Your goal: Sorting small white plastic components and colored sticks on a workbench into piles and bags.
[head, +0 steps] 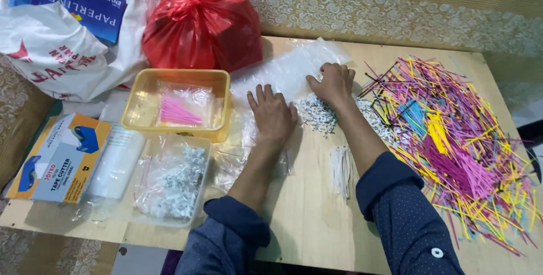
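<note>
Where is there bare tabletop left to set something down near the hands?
Bare wood shows on the table along the near edge, between the white stick bundle and the clear bead tray. Crowded: coloured sticks fill the right; yellow tub and clear plastic bags surround the left hand and right hand.

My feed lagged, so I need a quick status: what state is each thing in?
Left hand: flat, fingers spread, on plastic sheet.
Right hand: curled over beads.
Red bag: tied shut.
Yellow tub: open, pink sticks inside.
Sticks: loose, scattered.
</note>
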